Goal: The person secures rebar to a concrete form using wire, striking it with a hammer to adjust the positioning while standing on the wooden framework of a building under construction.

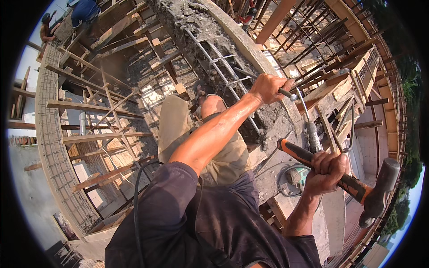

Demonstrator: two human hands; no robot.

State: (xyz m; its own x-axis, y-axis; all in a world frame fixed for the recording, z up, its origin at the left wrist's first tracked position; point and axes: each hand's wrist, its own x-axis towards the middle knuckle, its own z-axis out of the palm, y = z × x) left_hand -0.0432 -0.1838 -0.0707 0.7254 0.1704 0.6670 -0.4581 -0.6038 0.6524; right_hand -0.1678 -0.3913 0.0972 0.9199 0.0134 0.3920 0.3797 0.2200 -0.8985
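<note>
From where I watch, both of my hands are busy over broken concrete [282, 126]. My left grip [269, 89] is closed firmly around a dark metal rod [288, 94], its rounded end poking out to the right of the fist, above the rough upper face of the concrete. My right grip [329, 173] is wrapped around the black and orange handle of a sledgehammer [380, 194]. I have the hammer raised to the right, its heavy grey head tilted and well apart from the rod.

Between my two hands, a metal-nosed power tool [313, 137] with a long bit lies along the concrete, near its right edge and the timber framing [342, 91]. A green tool housing [296, 175] sits just beside my right wrist, partly hidden. Ladder-like steel bars [222, 58] run along the concrete's chipped channel, past my bent knees. Farther left I see timber braces [96, 107], and a person in blue [85, 12] works near the upper left.
</note>
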